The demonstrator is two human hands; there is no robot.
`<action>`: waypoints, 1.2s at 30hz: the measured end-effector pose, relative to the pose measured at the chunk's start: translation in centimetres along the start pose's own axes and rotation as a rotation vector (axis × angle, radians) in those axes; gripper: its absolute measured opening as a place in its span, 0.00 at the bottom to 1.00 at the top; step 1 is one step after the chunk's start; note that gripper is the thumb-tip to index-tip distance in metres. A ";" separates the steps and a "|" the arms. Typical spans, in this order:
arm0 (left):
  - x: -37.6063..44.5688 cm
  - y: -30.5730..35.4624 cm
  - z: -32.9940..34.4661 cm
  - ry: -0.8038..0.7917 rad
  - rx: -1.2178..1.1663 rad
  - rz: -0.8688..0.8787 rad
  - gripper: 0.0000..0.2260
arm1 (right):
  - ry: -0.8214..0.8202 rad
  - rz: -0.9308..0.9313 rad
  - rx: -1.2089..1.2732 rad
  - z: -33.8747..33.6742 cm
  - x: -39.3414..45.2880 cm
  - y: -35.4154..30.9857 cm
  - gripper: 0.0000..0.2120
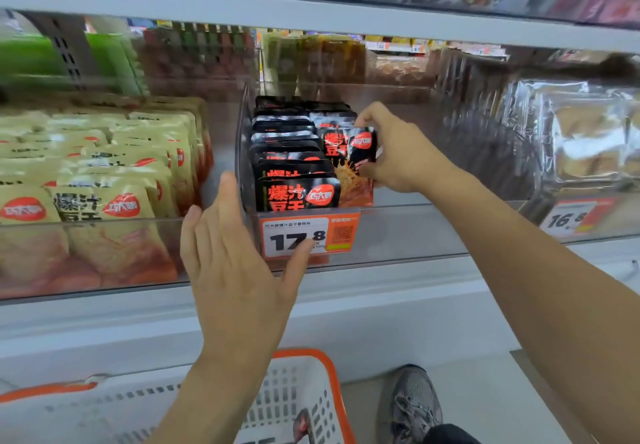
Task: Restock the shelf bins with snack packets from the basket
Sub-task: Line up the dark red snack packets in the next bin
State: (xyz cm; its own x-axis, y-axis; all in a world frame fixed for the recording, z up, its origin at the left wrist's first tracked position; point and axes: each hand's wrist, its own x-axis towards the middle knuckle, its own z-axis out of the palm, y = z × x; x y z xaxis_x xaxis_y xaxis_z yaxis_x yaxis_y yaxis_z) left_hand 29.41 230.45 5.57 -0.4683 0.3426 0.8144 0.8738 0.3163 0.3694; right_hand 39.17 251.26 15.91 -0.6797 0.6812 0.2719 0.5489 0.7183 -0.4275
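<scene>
Black snack packet (362,149) upright, long axis vertical, in right-hand (394,153) grip.

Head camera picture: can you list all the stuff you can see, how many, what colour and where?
black snack packets: many, black and red, middle clear bin
held packet: one, black and red, right side of that bin
yellow snack packets: many, pale yellow, left bin
price tag: one, orange and white, front of middle bin
clear-wrapped packs: several, tan, right bin
basket: one, white with orange rim, on floor below
shoe: one, grey, floor
left hand: open, in front of the bin
right hand: its grip pinches the held packet
</scene>
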 end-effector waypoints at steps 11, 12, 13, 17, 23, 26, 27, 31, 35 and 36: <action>-0.2 -0.2 0.2 -0.006 -0.001 0.050 0.36 | 0.092 0.140 -0.124 0.7 0.4 -0.6 0.34; -0.2 -0.3 0.1 -0.010 -0.015 0.048 0.36 | 0.120 0.142 -0.123 0.5 0.1 -0.7 0.33; -0.2 -0.3 0.0 -0.017 -0.030 0.050 0.36 | 0.171 0.125 -0.118 0.2 -0.3 -0.9 0.31; 0.0 -0.4 -0.5 -0.067 -0.133 0.072 0.37 | 0.507 -0.147 0.031 -1.5 -3.2 -2.7 0.16; -3.6 -3.7 -3.3 -0.023 -0.461 0.061 0.21 | 0.498 -0.571 0.370 3.3 -11.6 -11.1 0.05; -8.5 -9.4 -4.2 -0.302 -0.326 -0.135 0.14 | 0.197 -0.591 0.467 9.8 -13.8 -12.8 0.07; -10.3 -11.7 -4.5 -0.419 -0.241 -0.201 0.14 | 0.085 -0.561 0.496 12.3 -14.3 -13.0 0.07; -16.9 -19.3 -6.7 -0.834 0.114 -0.456 0.17 | -0.440 -0.330 0.448 23.1 -16.7 -12.5 0.08; -21.7 -24.0 -9.2 -1.076 0.304 -0.584 0.23 | -0.806 -0.072 0.304 32.0 -18.0 -11.6 0.07; -22.7 -24.7 -9.7 -1.148 0.328 -0.590 0.25 | -0.848 -0.055 0.249 33.7 -18.2 -11.6 0.06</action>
State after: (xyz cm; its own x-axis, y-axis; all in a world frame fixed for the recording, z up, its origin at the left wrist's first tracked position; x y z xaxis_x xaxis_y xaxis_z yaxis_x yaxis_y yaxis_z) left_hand 19.74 206.33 -17.70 -0.7489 0.5770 -0.3259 0.5074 0.8156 0.2781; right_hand 28.75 225.73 -13.15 -0.8882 0.2412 -0.3910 0.4500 0.6281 -0.6348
